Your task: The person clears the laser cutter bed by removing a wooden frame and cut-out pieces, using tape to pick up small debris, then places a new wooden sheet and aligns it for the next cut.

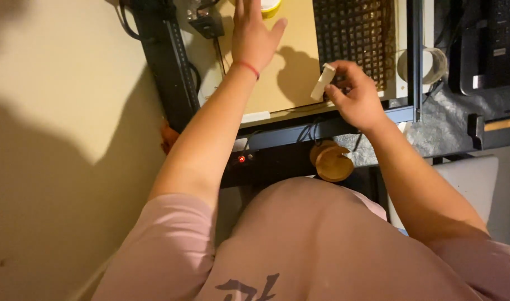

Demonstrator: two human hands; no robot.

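Note:
My left hand reaches forward over a tan wooden board, fingers spread and flat, holding nothing; a red band circles its wrist. Its fingertips come close to a yellow-rimmed container at the top edge. My right hand pinches a small white rectangular block by its right side, tilted, just in front of a dark honeycomb grid panel. The board and grid lie inside a black metal machine frame.
A small red light glows on the frame's front. A round wooden piece hangs below the frame. A clear tape roll lies to the right, beside dark equipment. A beige wall stands to the left.

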